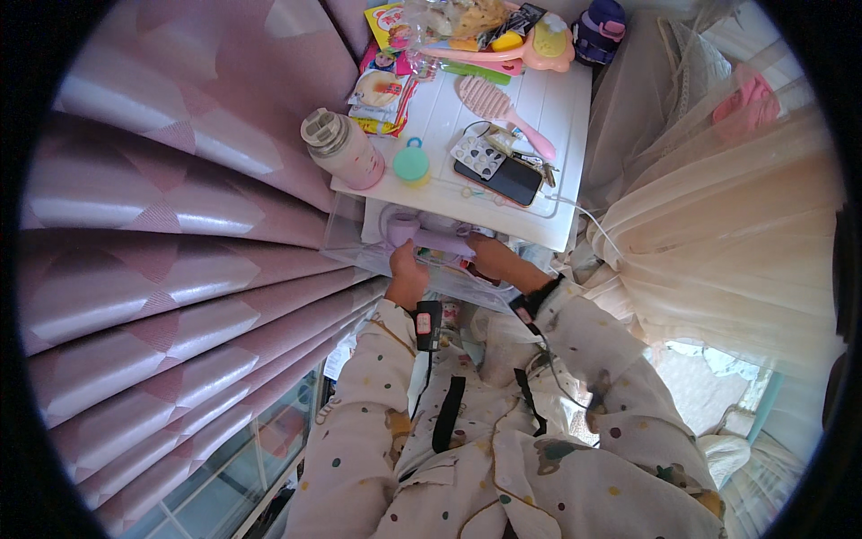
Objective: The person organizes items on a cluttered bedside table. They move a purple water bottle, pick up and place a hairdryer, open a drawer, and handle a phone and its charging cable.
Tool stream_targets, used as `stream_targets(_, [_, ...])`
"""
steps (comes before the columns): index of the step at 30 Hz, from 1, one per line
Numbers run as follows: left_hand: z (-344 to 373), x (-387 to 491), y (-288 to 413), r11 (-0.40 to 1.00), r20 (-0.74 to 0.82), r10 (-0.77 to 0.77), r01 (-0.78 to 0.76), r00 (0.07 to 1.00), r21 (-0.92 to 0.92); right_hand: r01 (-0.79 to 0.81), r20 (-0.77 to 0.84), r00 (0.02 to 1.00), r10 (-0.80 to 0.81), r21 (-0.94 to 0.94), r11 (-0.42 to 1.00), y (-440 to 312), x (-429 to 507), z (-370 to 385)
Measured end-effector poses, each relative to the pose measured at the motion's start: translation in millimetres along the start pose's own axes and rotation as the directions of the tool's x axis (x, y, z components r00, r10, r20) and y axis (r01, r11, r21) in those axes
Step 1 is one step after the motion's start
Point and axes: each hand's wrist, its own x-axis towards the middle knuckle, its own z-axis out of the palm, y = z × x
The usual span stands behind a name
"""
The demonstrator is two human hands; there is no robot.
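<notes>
A lavender hair dryer (441, 241) lies across the pulled-out clear plastic drawer (350, 250), just below the cabinet top's front edge. My left hand (408, 271) is at its rounded head, the thumb against it and the other fingers largely hidden. The dryer's right end is in the grip of my right hand (497, 259). A lavender cord loops near the head. Small mixed items in the drawer show only partly beneath the dryer.
On the white cabinet top (431, 108) stand a pink-white bottle (343, 151) and a green-lidded jar (412, 166). A phone (505, 180), a blister pack (477, 156) and a pink hairbrush (495, 104) lie there. Pink curtains (202, 202) hang left, sheer netting (714, 256) right.
</notes>
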Motion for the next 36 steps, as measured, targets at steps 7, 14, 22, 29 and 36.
stream_targets(7, [-5.4,-42.0,27.1,0.902,0.185,0.131,-0.194,0.974,0.385,0.111,0.073,0.990,-0.117,0.090,0.990,-13.3,-71.4,-23.5])
stream_targets(14, [-27.5,-121.9,56.4,0.876,0.186,0.290,-0.338,0.939,0.345,-0.032,-0.049,0.997,0.057,0.401,0.915,-39.3,-123.2,-16.4])
stream_targets(22, [-52.6,-85.5,47.5,0.962,0.253,0.053,-0.118,0.966,0.248,-0.162,0.175,0.975,0.135,0.154,0.975,-34.2,-137.5,28.3])
stream_targets(29, [-41.4,-65.6,42.6,0.977,0.322,0.044,-0.108,0.946,0.183,-0.082,-0.172,0.981,0.092,0.068,0.994,-34.7,-137.2,59.5])
stream_targets(36, [-41.6,-66.7,38.4,0.971,0.462,0.084,-0.177,0.883,0.163,-0.155,-0.095,0.981,0.167,0.120,0.981,-29.7,-135.4,50.1])
